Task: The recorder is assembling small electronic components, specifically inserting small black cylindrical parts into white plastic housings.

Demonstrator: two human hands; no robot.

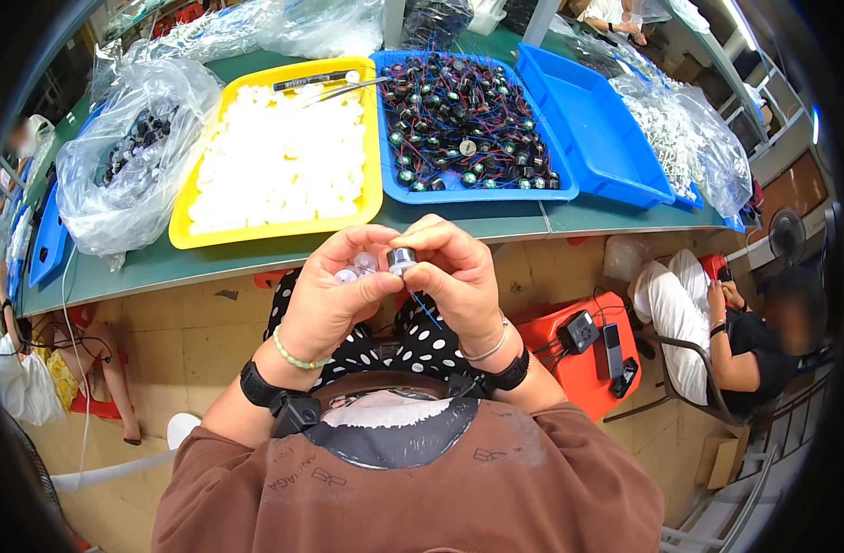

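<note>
Where table (523, 218) ends, room; hands (325, 288) (461, 284) meet.

Red stool (580, 391) bearing dark phone (612, 347); far right, probably fan (788, 235).

Held part (403, 259): dark shiny side, looks like metal
Little clear bits (356, 268): see-through plastic, pretty glossy
Worktop (523, 219): smooth, kinda satin
Yellow tray (275, 236), by the near edge: smooth plastic
Tweezers (348, 90): shiny bare metal
Bag (92, 217), worktop's left end: thin crinkly plastic, super shiny
Blue tray (606, 129), toward the right end: glossy plastic
Shirt (404, 502): matt cloth
</note>
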